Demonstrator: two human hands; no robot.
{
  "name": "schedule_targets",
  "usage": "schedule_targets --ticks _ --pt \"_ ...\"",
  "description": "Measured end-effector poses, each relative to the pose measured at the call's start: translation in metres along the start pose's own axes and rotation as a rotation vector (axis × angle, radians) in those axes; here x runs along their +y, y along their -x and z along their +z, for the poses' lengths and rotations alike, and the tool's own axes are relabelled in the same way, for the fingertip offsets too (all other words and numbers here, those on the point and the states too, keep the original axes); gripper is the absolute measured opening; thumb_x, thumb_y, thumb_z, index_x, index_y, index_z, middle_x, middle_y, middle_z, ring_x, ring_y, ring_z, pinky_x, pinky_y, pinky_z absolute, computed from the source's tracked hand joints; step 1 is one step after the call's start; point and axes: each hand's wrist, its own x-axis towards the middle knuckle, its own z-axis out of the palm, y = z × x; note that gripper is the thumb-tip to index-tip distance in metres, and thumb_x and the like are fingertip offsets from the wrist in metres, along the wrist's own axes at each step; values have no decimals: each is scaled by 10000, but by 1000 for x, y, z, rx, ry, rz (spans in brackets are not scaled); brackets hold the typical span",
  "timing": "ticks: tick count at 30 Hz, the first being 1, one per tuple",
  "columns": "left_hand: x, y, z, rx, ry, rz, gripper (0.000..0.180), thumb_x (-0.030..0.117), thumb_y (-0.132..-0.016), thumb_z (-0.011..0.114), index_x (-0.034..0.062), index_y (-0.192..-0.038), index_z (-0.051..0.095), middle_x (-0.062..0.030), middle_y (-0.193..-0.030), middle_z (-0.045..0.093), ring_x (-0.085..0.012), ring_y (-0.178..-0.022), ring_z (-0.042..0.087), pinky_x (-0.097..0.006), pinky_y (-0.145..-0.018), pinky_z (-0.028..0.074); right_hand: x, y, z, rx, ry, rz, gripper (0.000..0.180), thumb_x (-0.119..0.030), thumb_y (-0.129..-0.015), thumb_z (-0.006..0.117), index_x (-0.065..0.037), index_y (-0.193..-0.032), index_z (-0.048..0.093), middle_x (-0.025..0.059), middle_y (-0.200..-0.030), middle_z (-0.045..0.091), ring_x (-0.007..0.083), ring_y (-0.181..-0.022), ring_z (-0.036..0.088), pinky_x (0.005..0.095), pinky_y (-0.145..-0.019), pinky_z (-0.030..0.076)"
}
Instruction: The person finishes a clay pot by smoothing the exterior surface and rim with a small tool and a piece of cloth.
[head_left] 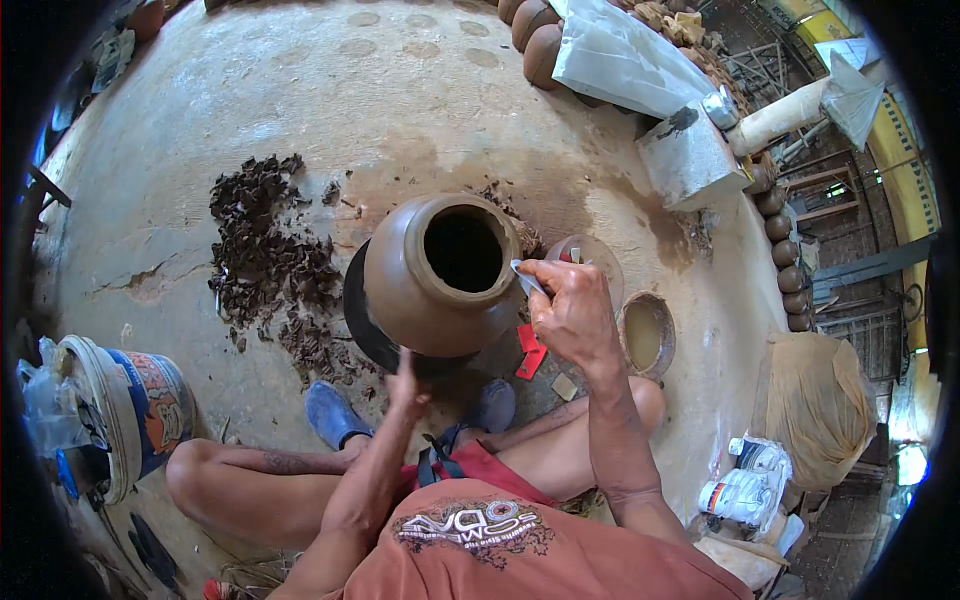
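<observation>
A large round brown clay pot (400, 265) with a wide dark mouth stands tilted in front of me on a black round base (357, 310). My right hand (572, 308) pinches a thin whitish strip (526, 279), perhaps cloth or plastic, against the right side of the pot's rim. My left hand (404, 386) is low at the near side of the pot, by the black base, fingers stretched upward and slightly blurred. Whether its fingertips touch the pot or the base I cannot tell.
Dark clay scraps (262, 250) lie left of the pot. To its right are a bowl of cloudy water (645, 335), red pieces (530, 352) and a small pale block (564, 386). A white bucket (110, 410) stands at left. Round pots (542, 55) line the back.
</observation>
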Motion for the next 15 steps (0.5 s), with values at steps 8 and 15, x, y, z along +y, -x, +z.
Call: schedule_targets --ticks 8,15 --pt "37 -45 -41 642 -264 596 837 666 -1015 486 -74 -1406 507 -304 -1235 664 -446 -1061 674 -519 -960 516 -52 -28 2 0 -86 -92 311 -38 -786 598 20 -1045 759 248 -958 741 396 -900 728 477 -874 574" --pt "0 4 -11 171 -39 -14 785 676 -949 606 40 -1396 503 -203 -1273 644 -327 -1023 686 -480 -776 558 -18 -6 -1 -21 10 -34 300 -45 -786 614 15 -1039 764 248 -947 741 393 -883 731 468 -857 580"
